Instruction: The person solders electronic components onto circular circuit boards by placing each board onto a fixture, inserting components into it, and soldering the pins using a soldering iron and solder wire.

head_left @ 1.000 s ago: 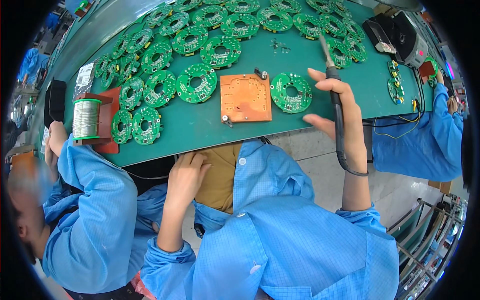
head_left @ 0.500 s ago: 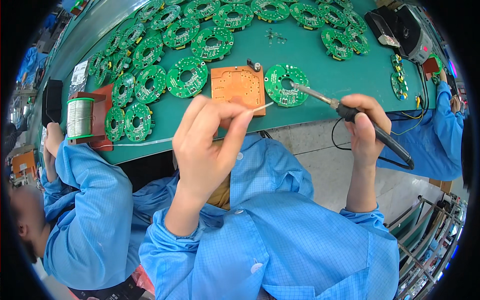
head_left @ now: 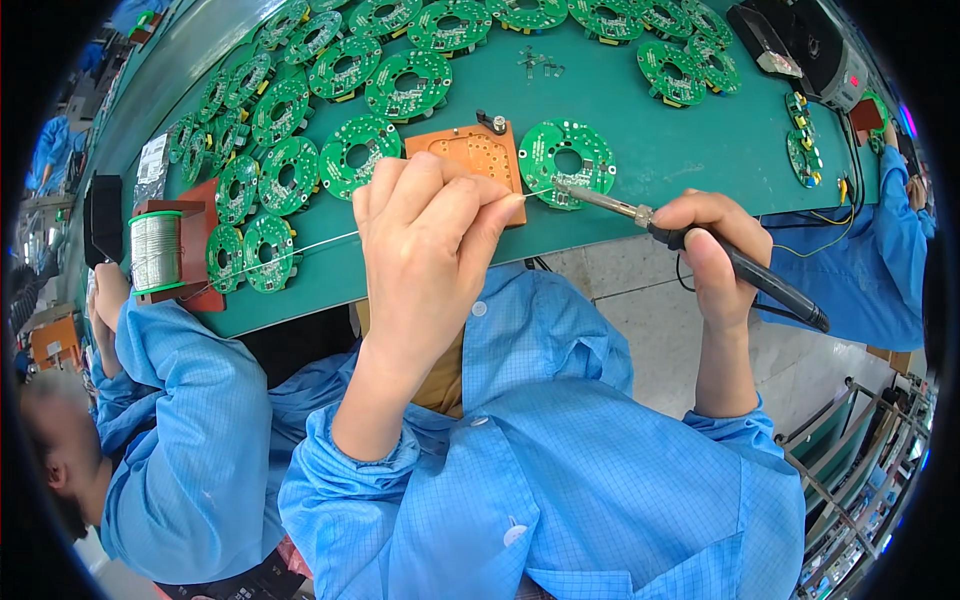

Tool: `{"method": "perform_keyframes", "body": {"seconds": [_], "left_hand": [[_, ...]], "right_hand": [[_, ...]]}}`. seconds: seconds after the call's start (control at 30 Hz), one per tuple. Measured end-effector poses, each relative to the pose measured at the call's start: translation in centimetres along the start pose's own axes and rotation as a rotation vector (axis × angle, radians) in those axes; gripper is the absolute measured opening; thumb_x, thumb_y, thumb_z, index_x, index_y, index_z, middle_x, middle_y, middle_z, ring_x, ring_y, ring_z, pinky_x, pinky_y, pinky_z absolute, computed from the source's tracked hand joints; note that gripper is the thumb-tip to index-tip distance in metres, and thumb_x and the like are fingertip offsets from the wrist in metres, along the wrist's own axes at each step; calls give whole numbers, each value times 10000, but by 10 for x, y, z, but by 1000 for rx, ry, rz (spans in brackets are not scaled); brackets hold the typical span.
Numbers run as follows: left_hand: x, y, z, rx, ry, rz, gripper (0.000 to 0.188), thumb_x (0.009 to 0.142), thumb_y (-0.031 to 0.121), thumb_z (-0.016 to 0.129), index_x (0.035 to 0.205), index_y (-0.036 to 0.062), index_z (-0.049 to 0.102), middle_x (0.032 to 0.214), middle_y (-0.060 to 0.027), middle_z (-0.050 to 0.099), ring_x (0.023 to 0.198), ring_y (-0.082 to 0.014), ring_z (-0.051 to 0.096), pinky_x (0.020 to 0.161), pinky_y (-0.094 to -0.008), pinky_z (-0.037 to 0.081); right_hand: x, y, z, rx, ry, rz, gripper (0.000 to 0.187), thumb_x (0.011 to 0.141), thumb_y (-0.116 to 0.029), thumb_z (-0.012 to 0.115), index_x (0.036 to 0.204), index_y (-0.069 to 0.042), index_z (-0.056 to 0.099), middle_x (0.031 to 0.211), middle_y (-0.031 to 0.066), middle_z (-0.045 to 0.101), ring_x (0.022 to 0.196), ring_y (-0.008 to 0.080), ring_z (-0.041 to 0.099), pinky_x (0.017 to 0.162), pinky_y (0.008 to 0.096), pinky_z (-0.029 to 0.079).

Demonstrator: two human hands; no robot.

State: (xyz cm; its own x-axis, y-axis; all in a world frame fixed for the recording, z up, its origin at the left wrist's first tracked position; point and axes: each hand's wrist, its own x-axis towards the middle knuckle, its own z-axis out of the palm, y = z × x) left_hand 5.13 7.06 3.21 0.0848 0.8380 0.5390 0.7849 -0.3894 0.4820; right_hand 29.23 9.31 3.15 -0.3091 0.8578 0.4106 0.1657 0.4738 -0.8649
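Green matting covers the long work surface (head_left: 690, 150), and round green circuit boards lie spread across its far half in loose rows. At the near edge sits an orange rectangular fixture plate (head_left: 472, 155), and just to its right lies one round circuit board (head_left: 567, 165) with a hole in its middle. The left hand (head_left: 430, 225) is raised over the fixture plate, its fingers pinched closed on a thin solder wire (head_left: 320, 241) that runs leftward to a solder spool (head_left: 155, 250) standing in a red-brown holder (head_left: 200, 215) at the left end of the surface. The free end of the wire pokes out past the fingertips toward the near edge of the round circuit board. The right hand (head_left: 710, 250) is wrapped closed around the black handle of a soldering iron (head_left: 700, 245); its metal tip lies on the near edge of that same board, meeting the wire's end. A dark cable trails from the iron's handle off the edge of the surface. A black soldering station (head_left: 810, 45) stands at the far right corner. Other people in blue coats sit at the left and at the right.
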Motion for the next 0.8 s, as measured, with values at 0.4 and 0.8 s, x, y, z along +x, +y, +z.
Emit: {"method": "perform_keyframes", "body": {"seconds": [0.4,0.8], "left_hand": [[1,-3,5,8,-24,14,89,720,153,725,723,112,646,766,-2,531,780,-204,483,711,-337,342],[0,-3,7,-4,-4,16,96,713,135,730,722,108,639,764,-7,529,772,-210,483,705,-337,348]], "right_hand": [[5,-4,-2,-11,-29,8,337,842,-275,573,864,55,639,707,71,590,586,99,449,516,245,307],[8,-11,-1,-64,-63,-15,299,809,-233,566,850,53,642,728,95,617,616,130,502,548,255,359]]}}
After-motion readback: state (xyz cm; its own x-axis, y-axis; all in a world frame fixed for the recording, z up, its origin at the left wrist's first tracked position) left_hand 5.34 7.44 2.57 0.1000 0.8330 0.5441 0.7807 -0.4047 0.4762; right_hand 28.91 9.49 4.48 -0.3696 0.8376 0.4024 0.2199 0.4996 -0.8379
